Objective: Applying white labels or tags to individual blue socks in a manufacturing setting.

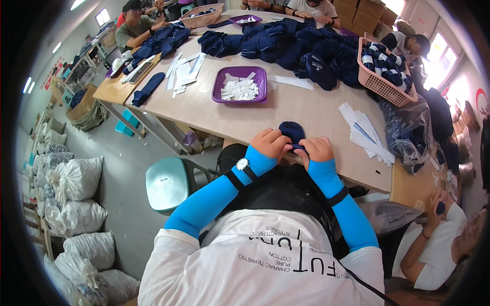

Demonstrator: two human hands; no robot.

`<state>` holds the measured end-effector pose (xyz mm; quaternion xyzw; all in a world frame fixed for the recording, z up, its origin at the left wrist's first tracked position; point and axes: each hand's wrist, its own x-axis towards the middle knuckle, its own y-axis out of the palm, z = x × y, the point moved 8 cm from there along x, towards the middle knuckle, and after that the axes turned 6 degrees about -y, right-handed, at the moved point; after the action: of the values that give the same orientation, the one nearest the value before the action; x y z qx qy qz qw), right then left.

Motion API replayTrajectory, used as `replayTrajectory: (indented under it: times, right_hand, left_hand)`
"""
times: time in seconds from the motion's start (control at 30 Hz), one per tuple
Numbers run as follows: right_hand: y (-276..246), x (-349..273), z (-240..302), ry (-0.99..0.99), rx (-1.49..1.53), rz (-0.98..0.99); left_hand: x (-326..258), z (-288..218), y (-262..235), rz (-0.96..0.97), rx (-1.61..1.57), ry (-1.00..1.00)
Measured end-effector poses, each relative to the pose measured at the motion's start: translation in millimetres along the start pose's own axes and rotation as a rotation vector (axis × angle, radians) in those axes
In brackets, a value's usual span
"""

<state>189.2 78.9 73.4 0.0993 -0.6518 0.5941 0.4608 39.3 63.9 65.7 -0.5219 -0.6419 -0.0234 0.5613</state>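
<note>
At the near edge of the table, a navy blue sock [292,130] is held between my two hands. My left hand [269,144] pinches its near edge from the left. On the other side, my right hand [317,150] has closed thumb and fingers on the same edge. The sock's far end lies on the tabletop beyond my fingertips, and its held part is partly hidden by them. Past my hands stands a purple basket [240,97] full of small white paper pieces.
A heap of navy socks [265,42] spreads along the table's far side. A pink basket [388,94] of banded socks stands at the right, above white paper strips [363,131]. Beside me are a teal stool [167,183] and, at the right, a seated co-worker [434,245].
</note>
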Motion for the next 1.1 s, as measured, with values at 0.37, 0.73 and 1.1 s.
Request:
replayTrajectory:
  times: [0.37,0.73,1.1]
  right_hand:
    - [39,16,-42,0.122,-0.078,-0.066]
    - [41,15,-45,0.200,-0.190,-0.034]
    - [33,16,-45,0.160,-0.207,-0.183]
  left_hand:
    - [22,34,29,0.104,0.178,-0.328]
    - [-1,-12,-1,-0.039,0.046,-0.101]
    - [13,16,20,0.052,0.034,-0.112]
